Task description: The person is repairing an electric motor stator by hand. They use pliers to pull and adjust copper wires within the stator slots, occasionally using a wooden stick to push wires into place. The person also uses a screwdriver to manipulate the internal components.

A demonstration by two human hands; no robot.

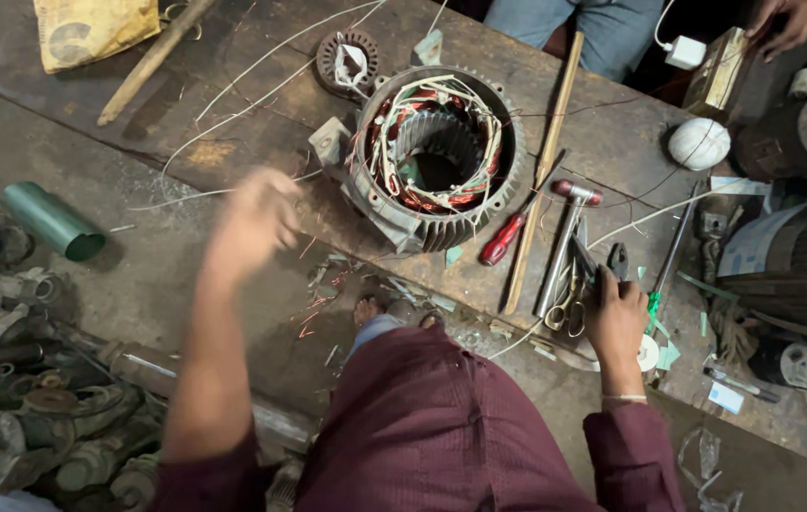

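Pliers (612, 261) near the workbench's (233, 123) front edge are gripped by the right hand (615, 318); the blurred left hand's (256, 220) fingers cannot be judged.

Motor stator (434, 156) with copper windings sits on the table (233, 114). Left hand (256, 218), blurred, is raised at its 8 o'clock, grip indeterminate. Right hand (615, 318) rests at 4 o'clock on pliers (617, 261), beside scissors (569, 308), hammer (564, 242) and red-handled screwdriver (509, 235).

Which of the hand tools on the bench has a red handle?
The screwdriver, lying just right of the motor stator. The hammer beside it has a bare metal shaft, and the scissors are metal.
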